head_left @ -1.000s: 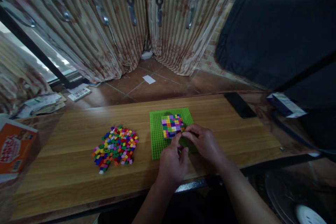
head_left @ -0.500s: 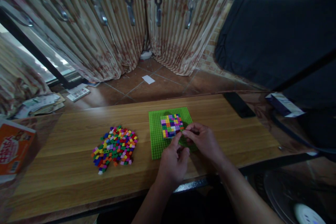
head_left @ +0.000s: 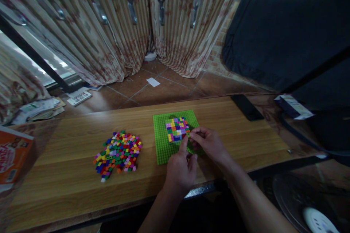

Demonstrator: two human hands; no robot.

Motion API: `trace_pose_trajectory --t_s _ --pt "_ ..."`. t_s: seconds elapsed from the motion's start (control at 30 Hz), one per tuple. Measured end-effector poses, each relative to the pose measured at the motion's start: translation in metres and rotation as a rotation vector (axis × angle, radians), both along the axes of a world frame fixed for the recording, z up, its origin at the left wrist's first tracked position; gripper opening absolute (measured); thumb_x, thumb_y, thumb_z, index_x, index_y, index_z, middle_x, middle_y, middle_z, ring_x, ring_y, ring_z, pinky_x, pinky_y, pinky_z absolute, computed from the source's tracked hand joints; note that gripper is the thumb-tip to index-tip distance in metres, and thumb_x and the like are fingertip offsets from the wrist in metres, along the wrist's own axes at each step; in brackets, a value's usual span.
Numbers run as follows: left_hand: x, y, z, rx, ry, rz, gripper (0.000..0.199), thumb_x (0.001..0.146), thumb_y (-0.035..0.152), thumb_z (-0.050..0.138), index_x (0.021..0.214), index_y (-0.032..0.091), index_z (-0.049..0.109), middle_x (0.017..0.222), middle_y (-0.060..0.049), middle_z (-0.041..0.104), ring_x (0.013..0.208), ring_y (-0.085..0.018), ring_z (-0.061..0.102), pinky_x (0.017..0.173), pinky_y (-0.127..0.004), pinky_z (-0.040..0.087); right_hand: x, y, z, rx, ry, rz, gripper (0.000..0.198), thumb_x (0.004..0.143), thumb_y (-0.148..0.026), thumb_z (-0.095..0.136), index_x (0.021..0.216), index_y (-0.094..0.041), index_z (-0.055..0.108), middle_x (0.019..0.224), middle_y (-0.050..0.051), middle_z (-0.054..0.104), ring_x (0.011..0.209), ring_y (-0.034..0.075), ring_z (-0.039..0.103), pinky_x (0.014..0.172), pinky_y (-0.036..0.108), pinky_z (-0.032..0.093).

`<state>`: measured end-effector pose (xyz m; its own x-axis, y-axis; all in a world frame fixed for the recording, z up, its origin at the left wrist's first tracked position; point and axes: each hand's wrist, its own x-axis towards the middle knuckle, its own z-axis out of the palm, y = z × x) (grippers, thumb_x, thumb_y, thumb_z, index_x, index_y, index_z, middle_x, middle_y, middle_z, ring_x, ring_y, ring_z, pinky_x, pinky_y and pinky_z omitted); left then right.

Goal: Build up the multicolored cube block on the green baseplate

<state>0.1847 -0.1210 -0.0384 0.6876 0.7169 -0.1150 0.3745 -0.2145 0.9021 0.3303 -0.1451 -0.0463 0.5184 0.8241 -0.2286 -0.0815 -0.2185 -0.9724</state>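
A green studded baseplate (head_left: 162, 151) lies on the wooden table, bearing a block of small multicoloured bricks (head_left: 177, 127). My left hand (head_left: 180, 169) reaches in from below, its index finger stretched to the block's lower right corner. Its thumb stands apart from that finger, and I see nothing held in this hand. At the same corner, from the right, my right hand (head_left: 209, 143) has thumb and index finger pinched together. Whatever lies between those fingertips is too small and covered to make out. Both hands hide the plate's lower right part.
Left of the plate is a loose pile of small coloured bricks (head_left: 120, 153). A black phone (head_left: 247, 107) rests at the table's back right. An orange box (head_left: 13, 156) stands at the left edge, and a small carton (head_left: 294, 106) lies beyond the right end.
The whole view has shifted slightly. Both hands stay at the block's lower right corner, with the left index finger a little straighter and the right fingertips still pinched.
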Motion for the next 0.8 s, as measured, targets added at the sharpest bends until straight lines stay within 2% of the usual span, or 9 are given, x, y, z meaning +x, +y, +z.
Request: trace_pose_trajectory --t_s 0.33,0.6,0.67,0.8 --pt "0.001 -0.002 -0.004 0.042 0.018 0.008 0.062 0.09 0.029 0.046 0.148 0.011 0.034 0.063 0.002 0.061 0.049 -0.013 0.05 0.051 -0.025 0.036 0.001 0.003 0.001 0.024 0.04 0.0 0.034 0.062 -0.046 0.081 0.073 -0.018 0.065 0.057 -0.004 0.062 0.045 0.01 0.054 0.046 0.023 0.047" --pt "-0.001 0.0 -0.006 0.035 0.026 0.005 0.06 0.09 0.027 0.046 0.147 0.014 0.036 0.066 0.001 0.061 0.052 -0.014 0.051 0.054 -0.025 0.036 0.005 0.003 -0.001 0.032 0.064 0.045 0.038 0.065 -0.053 0.079 0.072 -0.018 0.064 0.058 -0.002 0.064 0.043 0.009 0.053 0.045 0.022 0.045" --pt "-0.002 0.001 -0.006 0.011 0.017 0.021 0.06 0.09 0.028 0.045 0.147 0.013 0.036 0.068 0.001 0.062 0.053 -0.013 0.051 0.055 -0.025 0.036 0.01 0.003 0.0 0.045 0.085 0.002 0.042 0.067 -0.058 0.075 0.07 -0.017 0.064 0.058 -0.002 0.063 0.042 0.007 0.05 0.043 0.021 0.042" --pt "-0.002 0.004 -0.006 -0.016 0.009 0.058 0.062 0.09 0.028 0.047 0.149 0.013 0.033 0.069 0.0 0.063 0.054 -0.013 0.051 0.056 -0.026 0.037 0.018 0.004 0.001 0.06 0.048 -0.22 0.046 0.064 -0.062 0.074 0.073 -0.017 0.066 0.059 -0.002 0.062 0.043 0.007 0.048 0.043 0.021 0.04"
